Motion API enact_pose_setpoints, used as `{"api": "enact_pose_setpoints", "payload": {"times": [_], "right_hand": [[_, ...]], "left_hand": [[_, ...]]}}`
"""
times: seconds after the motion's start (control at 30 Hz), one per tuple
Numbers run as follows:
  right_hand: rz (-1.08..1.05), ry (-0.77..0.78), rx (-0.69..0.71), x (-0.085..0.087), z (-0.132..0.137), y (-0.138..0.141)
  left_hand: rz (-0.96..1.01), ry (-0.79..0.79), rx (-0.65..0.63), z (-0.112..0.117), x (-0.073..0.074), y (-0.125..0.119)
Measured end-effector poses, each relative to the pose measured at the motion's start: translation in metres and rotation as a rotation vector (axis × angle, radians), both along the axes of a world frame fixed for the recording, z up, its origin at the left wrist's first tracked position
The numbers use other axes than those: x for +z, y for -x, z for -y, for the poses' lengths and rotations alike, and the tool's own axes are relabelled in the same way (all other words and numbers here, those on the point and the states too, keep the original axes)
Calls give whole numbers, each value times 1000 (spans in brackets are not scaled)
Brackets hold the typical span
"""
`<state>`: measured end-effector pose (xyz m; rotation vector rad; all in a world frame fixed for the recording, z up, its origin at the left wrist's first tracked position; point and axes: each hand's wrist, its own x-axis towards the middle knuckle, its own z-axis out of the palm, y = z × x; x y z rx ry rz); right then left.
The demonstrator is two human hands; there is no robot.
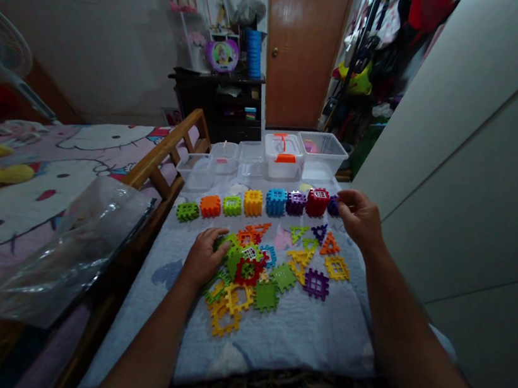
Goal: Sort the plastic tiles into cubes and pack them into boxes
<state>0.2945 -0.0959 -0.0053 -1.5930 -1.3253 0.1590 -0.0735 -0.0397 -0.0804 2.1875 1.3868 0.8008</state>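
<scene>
My right hand (359, 214) is pinched at a small dark purple interlocking tile (334, 205), at the right end of a row of colour-sorted stacks. My left hand (207, 255) lies with fingers stretched out over the left side of a loose pile, touching green tiles (230, 248). In that pile are a red tile (249, 271), a green square tile (266, 296) and a yellow frame tile (223, 316). Right of it lie a purple window tile (316, 284), a yellow square tile (336, 268) and an orange triangle (329, 244). The red stack (318, 202) stands beside my right fingertips.
Behind the stacks stand clear plastic boxes (196, 171) and a lidded box with an orange handle (284, 155). A wooden bed rail (169, 148) and a plastic bag (70, 250) flank the left. A white cabinet (463, 148) rises on the right.
</scene>
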Motion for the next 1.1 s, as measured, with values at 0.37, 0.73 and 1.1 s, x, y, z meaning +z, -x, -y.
{"api": "enact_pose_setpoints", "payload": {"times": [0.37, 0.73, 1.1], "right_hand": [[221, 409, 34, -49, 8, -17], [141, 369, 194, -51, 6, -1], [154, 327, 271, -57, 3, 12]], "left_hand": [[-24, 29, 13, -1, 0, 1], [78, 105, -3, 3, 2, 0], [64, 13, 35, 1, 1, 1]]}}
